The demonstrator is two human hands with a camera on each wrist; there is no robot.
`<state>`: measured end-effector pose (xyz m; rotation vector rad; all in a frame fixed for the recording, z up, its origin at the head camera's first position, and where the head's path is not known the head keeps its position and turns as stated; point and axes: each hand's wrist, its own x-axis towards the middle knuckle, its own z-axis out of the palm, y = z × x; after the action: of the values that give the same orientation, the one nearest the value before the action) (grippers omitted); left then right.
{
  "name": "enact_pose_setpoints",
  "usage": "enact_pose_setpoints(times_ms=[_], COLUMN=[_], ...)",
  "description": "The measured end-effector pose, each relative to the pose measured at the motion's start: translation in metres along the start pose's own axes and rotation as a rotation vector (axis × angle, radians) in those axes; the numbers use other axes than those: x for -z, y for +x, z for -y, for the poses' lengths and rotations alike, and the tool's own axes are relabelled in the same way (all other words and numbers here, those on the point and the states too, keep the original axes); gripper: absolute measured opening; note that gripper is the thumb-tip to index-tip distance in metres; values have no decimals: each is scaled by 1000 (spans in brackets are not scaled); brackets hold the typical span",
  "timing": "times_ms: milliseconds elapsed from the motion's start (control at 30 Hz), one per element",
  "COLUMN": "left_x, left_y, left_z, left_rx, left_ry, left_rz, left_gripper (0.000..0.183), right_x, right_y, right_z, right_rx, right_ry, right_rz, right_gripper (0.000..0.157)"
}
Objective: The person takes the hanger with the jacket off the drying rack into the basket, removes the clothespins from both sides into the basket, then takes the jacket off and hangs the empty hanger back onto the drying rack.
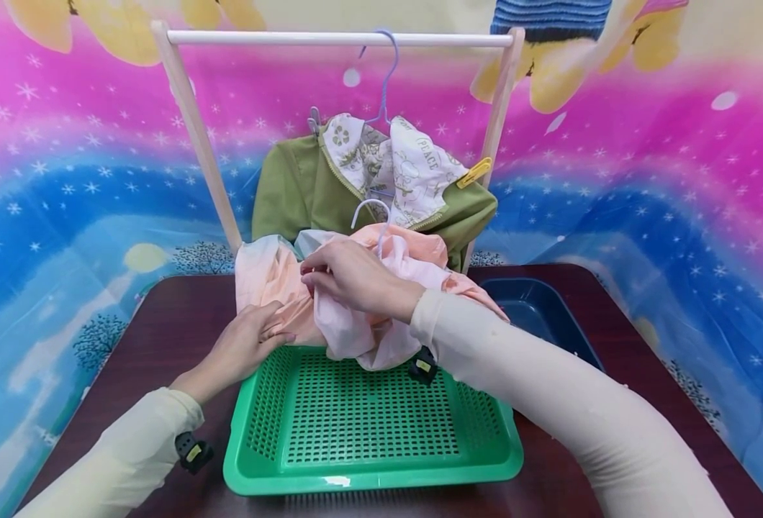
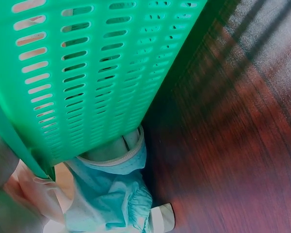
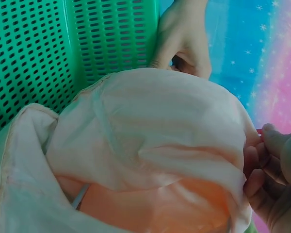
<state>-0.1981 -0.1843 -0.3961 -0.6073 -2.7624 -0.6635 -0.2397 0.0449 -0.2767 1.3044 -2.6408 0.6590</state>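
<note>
Garment (image 1: 349, 339), table (image 1: 142, 345) (seemingly wood), snowflake backdrop (image 1: 653, 187).

In the head view, the word "PEACE" stands on the white printed lining (image 1: 414, 180) of the green jacket (image 1: 291, 187), right of upper middle, while yellow labels (image 1: 194, 452) on two black wrist devices (image 1: 414, 372), lower left and below centre, are too small to read.
</note>
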Motion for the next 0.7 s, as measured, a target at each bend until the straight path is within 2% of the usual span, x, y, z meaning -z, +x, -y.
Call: enact_pose_setpoints(times_ms=[167, 333, 500, 700], left_x=[0, 0, 1, 1], left_y=[0, 0, 0, 0], left_z=[1, 0, -1, -2], left_rx=[-4, 3, 6, 8], left_ry=[0, 2, 1, -2], left_rz=[0, 6, 9, 14], left_gripper=[31, 30, 33, 34], right_x=[4, 7, 9, 14], right_y=[1, -3, -8, -17], right_z=[4, 5, 5, 7], right_rx=[-8, -83, -142, -113], right_ry=[70, 191, 254, 369], right_rz=[-29, -69, -96, -59], right_gripper=[20, 17, 16, 18])
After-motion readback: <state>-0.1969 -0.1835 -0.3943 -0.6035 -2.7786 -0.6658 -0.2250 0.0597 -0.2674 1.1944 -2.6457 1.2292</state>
